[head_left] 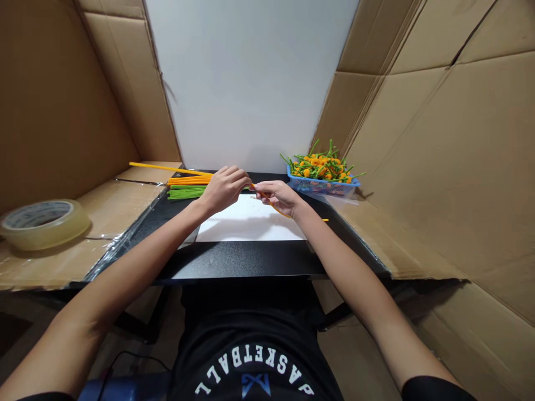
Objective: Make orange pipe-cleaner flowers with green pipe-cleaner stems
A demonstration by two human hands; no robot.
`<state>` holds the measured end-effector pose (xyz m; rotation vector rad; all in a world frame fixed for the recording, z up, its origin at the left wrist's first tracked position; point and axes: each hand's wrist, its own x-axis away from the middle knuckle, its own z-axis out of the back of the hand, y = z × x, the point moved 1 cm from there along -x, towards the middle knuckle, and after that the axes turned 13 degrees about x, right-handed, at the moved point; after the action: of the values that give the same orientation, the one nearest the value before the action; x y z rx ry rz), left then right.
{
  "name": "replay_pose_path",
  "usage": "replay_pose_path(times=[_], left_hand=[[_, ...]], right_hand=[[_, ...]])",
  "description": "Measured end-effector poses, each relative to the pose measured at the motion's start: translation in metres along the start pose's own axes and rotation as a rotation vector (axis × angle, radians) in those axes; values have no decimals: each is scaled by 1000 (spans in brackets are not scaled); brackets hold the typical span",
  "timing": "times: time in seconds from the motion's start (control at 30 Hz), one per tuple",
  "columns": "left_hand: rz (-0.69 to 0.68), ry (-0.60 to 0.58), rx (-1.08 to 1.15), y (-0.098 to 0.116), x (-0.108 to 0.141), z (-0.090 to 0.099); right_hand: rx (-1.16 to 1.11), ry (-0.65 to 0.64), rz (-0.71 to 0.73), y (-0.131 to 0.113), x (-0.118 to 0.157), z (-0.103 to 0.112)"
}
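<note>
Black shirt [254, 328]; orange strand [273, 205] through pinch of left hand [224, 188] and right hand [285, 196]

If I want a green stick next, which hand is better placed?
Probably the left hand: it is beside the green bundle; the right hand is farther off, nearer the blue basket. Both hold the long orange strand, so the left might need to let go first.

Left hand [225, 188] and right hand [279, 197] close together above the white sheet [251, 225]
Left knuckles up, fingers curled; right thumb and fingers pinched; bare forearms [142, 267] slant in from either side of the sheet.
</note>
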<state>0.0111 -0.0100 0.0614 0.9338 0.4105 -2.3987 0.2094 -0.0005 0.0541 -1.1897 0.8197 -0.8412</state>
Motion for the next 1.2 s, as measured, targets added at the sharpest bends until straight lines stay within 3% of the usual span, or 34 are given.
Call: replay_pose_path(times=[0.2,0.33,0.53,0.77,0.83,1.0,1.2], left_hand=[[-29,-30,-4,0,0,2],[24,-47,-4,1,-1,-3],[192,-46,148,-5,-1,-13],[482,-193,532,-17,-1,-12],[463,-195,500,-15,-2,-10],[253,-158,200,-6,-4,-7],[252,-204,180,-4,-4,-7]], right_hand=[[96,30,67,0,0,0],[406,158,224,3,-5,-1],[882,301,460,7,-5,-3],[1024,240,550,8,-4,-6],[963,222,517,9,-5,-4],[858,211,469,12,-6,2],[929,222,549,14,-8,3]])
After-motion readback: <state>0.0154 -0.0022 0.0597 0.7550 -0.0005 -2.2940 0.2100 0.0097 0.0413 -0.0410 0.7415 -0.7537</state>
